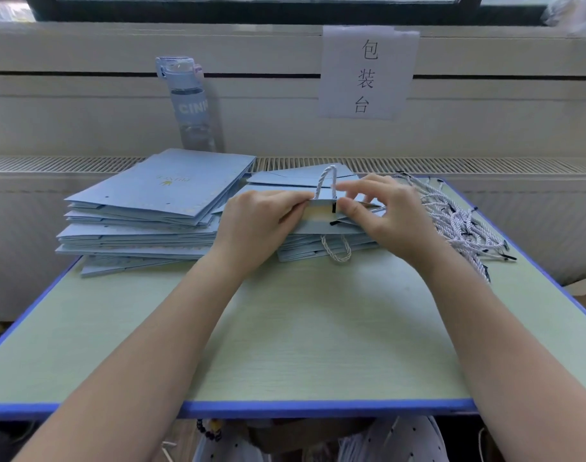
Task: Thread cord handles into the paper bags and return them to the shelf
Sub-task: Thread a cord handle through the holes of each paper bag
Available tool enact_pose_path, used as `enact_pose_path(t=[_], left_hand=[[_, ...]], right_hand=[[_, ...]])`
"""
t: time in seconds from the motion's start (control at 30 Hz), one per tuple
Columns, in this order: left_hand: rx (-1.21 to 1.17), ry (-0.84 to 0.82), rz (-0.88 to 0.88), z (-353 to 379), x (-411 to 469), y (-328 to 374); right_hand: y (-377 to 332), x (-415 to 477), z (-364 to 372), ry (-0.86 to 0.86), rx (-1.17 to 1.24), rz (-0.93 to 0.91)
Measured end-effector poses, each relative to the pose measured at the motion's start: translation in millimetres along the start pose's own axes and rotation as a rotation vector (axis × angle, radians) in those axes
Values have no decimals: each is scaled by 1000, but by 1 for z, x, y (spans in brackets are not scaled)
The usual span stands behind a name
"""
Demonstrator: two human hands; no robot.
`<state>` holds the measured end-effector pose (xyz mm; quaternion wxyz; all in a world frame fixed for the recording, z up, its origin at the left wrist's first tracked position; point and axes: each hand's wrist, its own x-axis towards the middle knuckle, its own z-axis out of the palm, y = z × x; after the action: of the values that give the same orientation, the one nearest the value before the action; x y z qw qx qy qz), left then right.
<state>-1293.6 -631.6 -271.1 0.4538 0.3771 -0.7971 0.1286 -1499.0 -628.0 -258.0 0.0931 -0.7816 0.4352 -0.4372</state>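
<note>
A flat light-blue paper bag (321, 228) lies on top of a low stack in the middle of the table, its top edge lifted between my hands. My left hand (255, 225) pinches the raised top edge from the left. My right hand (381, 215) pinches the same edge from the right, at a black cord tip (334, 207). A white twisted cord handle (326, 183) loops up above that edge. A second cord loop (336, 250) hangs from the bag's near side. A heap of loose cord handles (458, 221) lies to the right.
A taller stack of flat blue bags (151, 208) fills the table's back left. A water bottle (191, 105) stands behind it on the sill, next to a paper sign (366, 73). The pale green table (301, 328) has a blue edge.
</note>
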Motion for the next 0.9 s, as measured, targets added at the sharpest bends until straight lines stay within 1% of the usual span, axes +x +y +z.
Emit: enact_pose_path(t=[0.13,0.23,0.4,0.5,0.6,0.7,0.8,0.9], left_hand=[[-15,10,-10,1,0,-2],[-2,9,-3,2,0,-3],[-8,8,0,1,-1,-4],[-18,32,-14,2,-1,-1],[-12,137,-24,2,1,-1],[23,212,41,2,3,5],[13,186,139,6,2,15],[-3,153,134,9,1,16]], right_hand=[[2,0,0,40,42,-9],[1,0,3,9,-10,-72],[3,1,5,-44,-15,-40],[1,1,4,-33,42,-16],[-3,1,5,-16,100,34],[-8,0,8,69,213,69],[-14,-1,12,129,368,103],[-15,0,14,143,371,132]])
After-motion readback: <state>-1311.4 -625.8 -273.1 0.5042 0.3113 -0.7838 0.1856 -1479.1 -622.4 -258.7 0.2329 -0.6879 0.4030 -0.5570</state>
